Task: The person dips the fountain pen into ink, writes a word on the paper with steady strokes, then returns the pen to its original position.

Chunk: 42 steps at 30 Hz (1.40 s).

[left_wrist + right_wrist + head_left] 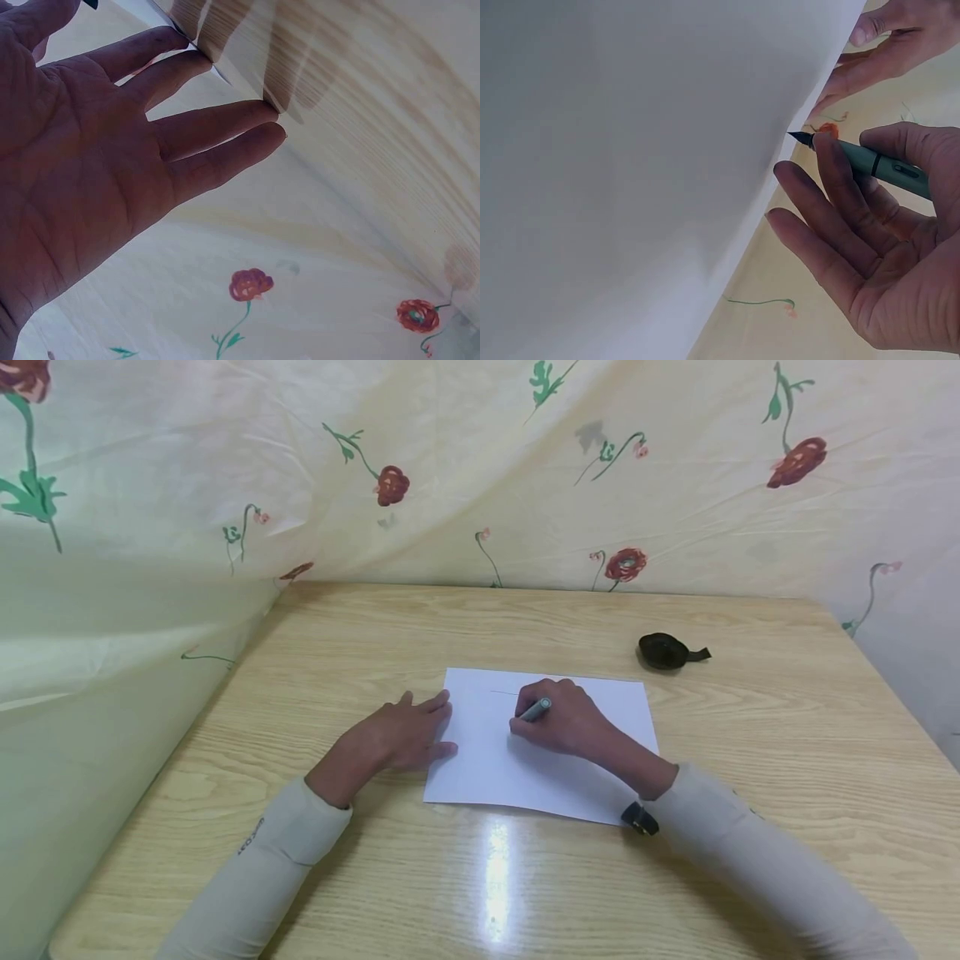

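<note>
A white sheet of paper [480, 777] lies on the wooden table, with a thin dark line [502, 692] near its far edge. My right hand [562, 718] is over the middle of the sheet, pinching a green pen [536, 710] between thumb and fingers. In the right wrist view the pen's dark pointed tip [800, 138] is close to the paper. At the sheet's left edge, my left hand [401, 735] rests with fingers spread, fingertips on the paper's border. The left wrist view shows its palm and straight fingers [217, 124].
A small black rounded object [663, 652] with a short tail sits on the table beyond the sheet's far right corner. Cloth with printed flowers [450, 468] hangs behind the table [360, 635] and along its left side. A black strap [640, 818] shows at my right cuff.
</note>
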{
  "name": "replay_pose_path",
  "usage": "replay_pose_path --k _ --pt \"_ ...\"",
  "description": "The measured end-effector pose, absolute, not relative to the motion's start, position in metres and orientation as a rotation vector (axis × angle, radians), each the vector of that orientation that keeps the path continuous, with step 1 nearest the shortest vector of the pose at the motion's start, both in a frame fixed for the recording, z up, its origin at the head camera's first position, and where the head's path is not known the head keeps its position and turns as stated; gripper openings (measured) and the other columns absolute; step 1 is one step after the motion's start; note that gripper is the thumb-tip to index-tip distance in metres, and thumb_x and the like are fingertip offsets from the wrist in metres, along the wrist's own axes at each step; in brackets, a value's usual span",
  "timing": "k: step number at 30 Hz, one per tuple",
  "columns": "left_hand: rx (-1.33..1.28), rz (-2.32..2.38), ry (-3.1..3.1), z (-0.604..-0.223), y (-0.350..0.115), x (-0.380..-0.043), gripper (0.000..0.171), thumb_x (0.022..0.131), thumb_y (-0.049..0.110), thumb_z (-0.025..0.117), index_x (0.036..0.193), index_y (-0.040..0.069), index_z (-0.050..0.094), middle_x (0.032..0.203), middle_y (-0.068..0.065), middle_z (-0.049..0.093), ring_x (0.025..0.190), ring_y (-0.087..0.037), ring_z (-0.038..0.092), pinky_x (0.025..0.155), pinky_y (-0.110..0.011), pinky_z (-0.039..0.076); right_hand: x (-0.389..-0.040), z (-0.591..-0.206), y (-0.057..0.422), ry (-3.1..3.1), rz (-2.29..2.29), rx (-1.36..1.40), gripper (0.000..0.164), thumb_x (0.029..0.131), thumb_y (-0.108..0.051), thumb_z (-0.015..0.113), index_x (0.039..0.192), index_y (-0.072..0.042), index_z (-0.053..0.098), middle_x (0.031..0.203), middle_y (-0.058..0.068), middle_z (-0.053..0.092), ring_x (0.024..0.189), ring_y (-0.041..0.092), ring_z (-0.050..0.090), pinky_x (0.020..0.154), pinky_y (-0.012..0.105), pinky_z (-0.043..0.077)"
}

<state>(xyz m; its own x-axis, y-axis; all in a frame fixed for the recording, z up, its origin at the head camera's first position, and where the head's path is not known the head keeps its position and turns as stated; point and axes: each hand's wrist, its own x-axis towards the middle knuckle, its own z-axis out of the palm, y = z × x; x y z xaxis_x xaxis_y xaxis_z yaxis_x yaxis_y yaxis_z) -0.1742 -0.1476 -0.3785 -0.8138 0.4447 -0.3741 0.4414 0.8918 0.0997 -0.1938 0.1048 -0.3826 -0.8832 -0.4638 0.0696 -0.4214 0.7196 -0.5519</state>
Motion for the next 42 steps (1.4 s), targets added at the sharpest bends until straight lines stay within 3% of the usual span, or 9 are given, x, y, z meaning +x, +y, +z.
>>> replay_pose_path --k 19,42 --pt "0.635 -0.013 2.67 -0.379 -0.146 -0.178 0.072 0.103 0.052 0.045 0.159 0.012 0.025 0.166 -0.002 0.015 0.144 -0.052 0.02 0.111 -0.062 0.029 -0.184 -0.38 0.096 2.827 -0.879 -0.858 0.011 0.081 -0.016 0.073 0.071 -0.017 0.069 0.065 -0.01 0.062 0.06 0.01 0.055 0.055 0.029 0.047" --pt "0.671 -0.005 2.682 -0.378 -0.149 -0.183 0.07 0.104 0.05 0.044 0.157 0.009 0.027 0.165 -0.006 0.018 0.141 -0.056 0.023 0.108 -0.064 0.032 -0.173 -0.381 0.085 2.752 -0.897 -1.058 0.012 0.082 -0.014 0.074 0.072 -0.017 0.068 0.061 -0.015 0.059 0.057 0.005 0.052 0.052 0.026 0.045"
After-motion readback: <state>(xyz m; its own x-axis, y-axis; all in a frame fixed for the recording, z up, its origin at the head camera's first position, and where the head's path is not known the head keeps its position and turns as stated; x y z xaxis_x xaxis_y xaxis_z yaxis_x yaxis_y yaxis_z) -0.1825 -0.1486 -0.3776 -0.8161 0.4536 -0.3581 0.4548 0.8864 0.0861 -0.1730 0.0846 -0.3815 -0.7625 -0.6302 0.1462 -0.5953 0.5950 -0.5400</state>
